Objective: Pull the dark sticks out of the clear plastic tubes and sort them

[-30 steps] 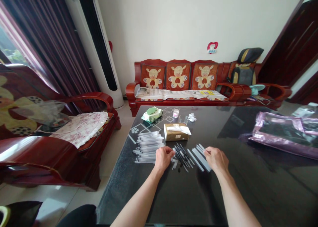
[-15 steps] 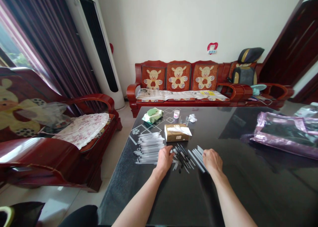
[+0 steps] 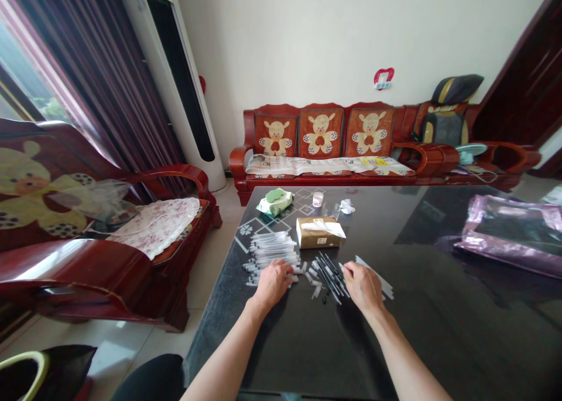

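Both my hands rest on a dark glass table (image 3: 439,331). My left hand (image 3: 273,281) lies curled, knuckles up, on the near end of a pile of clear plastic tubes (image 3: 270,250). My right hand (image 3: 362,284) is closed in a pinch at the near end of several thin black refills (image 3: 330,268). Several clear tubes (image 3: 381,281) lie just right of that hand. Small loose caps (image 3: 312,278) are scattered between my hands. What the fingers of either hand hold is too small to make out.
A brown cardboard box (image 3: 319,233) stands behind the refills. Further back are a green wipes pack (image 3: 275,201), a small pot (image 3: 318,199) and crumpled plastic (image 3: 346,206). A purple plastic bag (image 3: 511,231) lies at the right. Red wooden sofas (image 3: 325,149) stand beyond and left.
My left hand has slid left from the refills onto the pile of clear tubes. My right hand has moved left from the clear tubes to the black refills. The view has shifted a little.
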### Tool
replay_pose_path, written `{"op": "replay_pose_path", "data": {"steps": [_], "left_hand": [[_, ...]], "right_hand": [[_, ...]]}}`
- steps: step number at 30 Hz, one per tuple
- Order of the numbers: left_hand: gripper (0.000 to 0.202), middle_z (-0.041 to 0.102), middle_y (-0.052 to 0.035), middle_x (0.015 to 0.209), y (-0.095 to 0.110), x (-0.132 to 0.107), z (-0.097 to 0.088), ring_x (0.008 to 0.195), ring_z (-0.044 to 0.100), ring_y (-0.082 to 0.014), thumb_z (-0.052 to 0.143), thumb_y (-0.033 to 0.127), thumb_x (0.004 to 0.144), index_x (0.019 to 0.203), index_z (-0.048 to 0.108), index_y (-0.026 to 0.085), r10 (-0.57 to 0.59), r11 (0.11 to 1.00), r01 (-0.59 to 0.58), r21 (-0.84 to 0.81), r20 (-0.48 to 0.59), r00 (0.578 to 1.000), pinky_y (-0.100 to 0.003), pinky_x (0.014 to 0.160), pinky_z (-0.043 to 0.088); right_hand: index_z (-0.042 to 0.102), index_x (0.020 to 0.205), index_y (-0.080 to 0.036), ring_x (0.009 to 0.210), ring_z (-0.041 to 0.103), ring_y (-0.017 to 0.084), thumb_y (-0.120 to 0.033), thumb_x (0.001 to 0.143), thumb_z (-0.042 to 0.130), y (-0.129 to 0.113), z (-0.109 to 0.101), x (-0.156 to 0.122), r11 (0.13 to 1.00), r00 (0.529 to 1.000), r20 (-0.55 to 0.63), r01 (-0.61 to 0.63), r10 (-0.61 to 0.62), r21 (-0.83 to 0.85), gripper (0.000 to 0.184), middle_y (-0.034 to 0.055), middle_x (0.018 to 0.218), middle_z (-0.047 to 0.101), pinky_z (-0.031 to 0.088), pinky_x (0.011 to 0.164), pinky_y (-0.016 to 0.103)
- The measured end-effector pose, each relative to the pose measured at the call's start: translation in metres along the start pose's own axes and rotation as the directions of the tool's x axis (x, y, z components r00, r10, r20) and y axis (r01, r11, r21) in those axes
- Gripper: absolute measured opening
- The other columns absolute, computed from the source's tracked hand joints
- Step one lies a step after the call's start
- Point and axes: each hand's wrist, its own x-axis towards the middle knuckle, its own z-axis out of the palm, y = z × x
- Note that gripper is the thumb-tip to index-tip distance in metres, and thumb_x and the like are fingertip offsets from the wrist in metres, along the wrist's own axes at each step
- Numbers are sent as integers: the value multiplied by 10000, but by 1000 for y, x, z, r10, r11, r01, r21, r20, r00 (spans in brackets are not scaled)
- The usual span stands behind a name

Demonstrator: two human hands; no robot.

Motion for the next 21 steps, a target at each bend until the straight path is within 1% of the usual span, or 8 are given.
{"op": "replay_pose_path", "data": {"steps": [4, 7, 9, 11, 14, 16, 18, 21], "left_hand": [[187, 622, -45, 894, 1, 1, 0, 920, 553, -209, 609, 110, 755, 891, 660, 229, 71, 986, -80, 146, 66, 995, -271, 796, 397], [156, 620, -49, 881, 2, 2, -5, 904, 554, -207, 579, 125, 783, 879, 654, 223, 101, 983, -109, 148, 63, 993, -268, 776, 394], [138, 623, -49, 879, 6, 3, -12, 898, 555, -203, 565, 148, 802, 884, 649, 222, 115, 988, -116, 100, 16, 993, -267, 771, 391], [113, 628, -45, 867, 13, 7, -20, 876, 557, -196, 559, 186, 818, 886, 642, 222, 119, 993, -119, 4, -77, 990, -267, 769, 390], [93, 631, -31, 800, 26, 18, -31, 765, 563, -165, 562, 255, 828, 883, 622, 209, 44, 960, -107, -260, -239, 970, -259, 725, 402], [143, 628, -25, 759, 31, 27, -32, 666, 551, -138, 564, 317, 830, 889, 595, 191, -63, 850, -102, -517, -291, 955, -242, 642, 411], [222, 626, -27, 741, 32, 33, -28, 598, 532, -118, 579, 381, 817, 888, 568, 171, -168, 653, -100, -751, -272, 947, -225, 566, 411], [314, 627, -30, 744, 28, 36, -16, 567, 522, -98, 644, 432, 762, 874, 560, 152, -284, 382, -83, -920, -202, 937, -213, 532, 423]], "right_hand": [[635, 696, -197, 618, 591, 165, -274, 877, 453, -3, 0, -1, 1000, 1000, 9, 1, -1, 10, 267, 61, 697, 674, 283, 571, 271], [639, 687, -197, 625, 597, 174, -272, 871, 449, -7, -2, -1, 998, 1000, 14, -3, 2, 58, 276, 68, 687, 674, 298, 570, 274], [647, 683, -195, 644, 606, 184, -283, 866, 451, -10, -5, -2, 989, 1000, 17, -9, 7, 148, 283, 73, 688, 677, 322, 577, 277], [663, 709, -192, 654, 611, 187, -314, 861, 461, -16, -5, -3, 949, 999, 43, -16, 3, 315, 281, 73, 690, 679, 359, 582, 274], [668, 766, -173, 573, 596, 164, -385, 844, 483, -28, 0, -8, 768, 980, 200, -122, -7, 628, 292, 58, 649, 662, 406, 525, 256], [653, 790, -158, 504, 575, 144, -433, 832, 493, -37, 6, -13, 604, 940, 339, -251, -34, 757, 321, 44, 626, 647, 414, 461, 240], [631, 826, -145, 471, 568, 132, -477, 827, 490, -46, 12, -19, 454, 892, 446, -366, -78, 812, 360, 37, 625, 643, 417, 421, 229], [598, 893, -127, 450, 577, 131, -524, 837, 464, -54, 13, -25, 263, 807, 566, -517, -169, 815, 423, 41, 616, 647, 432, 407, 231]]}}
